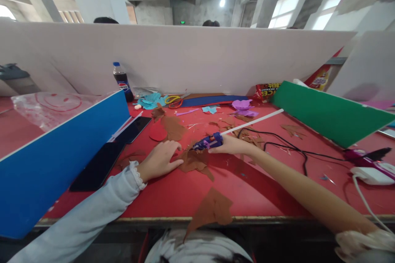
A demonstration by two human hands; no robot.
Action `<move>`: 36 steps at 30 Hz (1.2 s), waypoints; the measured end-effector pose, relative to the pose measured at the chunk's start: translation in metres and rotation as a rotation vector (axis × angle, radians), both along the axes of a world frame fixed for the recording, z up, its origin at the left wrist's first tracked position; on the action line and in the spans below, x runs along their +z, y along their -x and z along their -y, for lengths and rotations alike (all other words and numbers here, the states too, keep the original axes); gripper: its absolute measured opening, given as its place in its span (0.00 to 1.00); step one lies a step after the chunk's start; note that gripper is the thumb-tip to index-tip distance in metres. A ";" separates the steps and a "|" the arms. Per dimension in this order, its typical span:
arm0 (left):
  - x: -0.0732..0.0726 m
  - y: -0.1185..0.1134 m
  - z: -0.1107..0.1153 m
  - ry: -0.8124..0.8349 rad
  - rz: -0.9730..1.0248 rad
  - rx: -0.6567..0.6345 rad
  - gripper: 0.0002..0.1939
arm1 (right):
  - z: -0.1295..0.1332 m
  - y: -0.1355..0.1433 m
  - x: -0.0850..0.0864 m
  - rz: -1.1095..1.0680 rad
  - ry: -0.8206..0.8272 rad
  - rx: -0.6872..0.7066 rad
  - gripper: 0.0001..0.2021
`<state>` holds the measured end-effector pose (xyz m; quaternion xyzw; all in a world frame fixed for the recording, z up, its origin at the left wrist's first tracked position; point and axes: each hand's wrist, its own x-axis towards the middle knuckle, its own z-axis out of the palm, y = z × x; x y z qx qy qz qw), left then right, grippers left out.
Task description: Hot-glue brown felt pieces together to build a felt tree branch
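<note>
My right hand (230, 144) is wrapped round a dark blue hot glue gun (208, 143). A long white glue stick (253, 122) juts from the gun's back end, up to the right. The nozzle points left, low over a torn piece of brown paper (193, 162). Beside that paper lies my left hand (162, 158), palm down, with thumb and forefinger apart and the thumb tip at the paper's edge. Behind it, another brown piece (173, 127) overlaps a red disc (157, 131). A larger brown piece (214, 207) hangs over the table's front edge.
Blue (64, 156) and green (327, 115) boards stand at either side. Two dark phones (95, 168) lie at left. A cola bottle (121, 81), yellow scissors (173, 100) and coloured scraps are at the back. A black cable (286, 146) runs right to a power strip (370, 162).
</note>
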<state>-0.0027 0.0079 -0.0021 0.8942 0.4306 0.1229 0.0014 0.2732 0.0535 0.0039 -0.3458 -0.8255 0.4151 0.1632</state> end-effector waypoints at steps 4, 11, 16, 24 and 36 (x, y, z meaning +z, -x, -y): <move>0.000 0.000 0.000 0.002 0.002 0.002 0.15 | 0.000 0.000 0.002 -0.004 0.002 0.012 0.19; 0.000 0.000 0.000 0.011 0.010 -0.001 0.14 | 0.005 -0.004 0.007 0.032 0.005 -0.081 0.17; 0.000 0.000 0.000 0.009 0.001 -0.001 0.14 | 0.006 -0.005 0.007 0.033 0.012 -0.055 0.17; 0.000 0.000 -0.001 0.008 0.000 -0.002 0.15 | 0.006 -0.008 0.005 0.032 0.000 -0.063 0.15; 0.000 0.001 -0.001 0.012 0.012 -0.012 0.15 | 0.008 -0.011 0.006 0.025 0.010 -0.070 0.16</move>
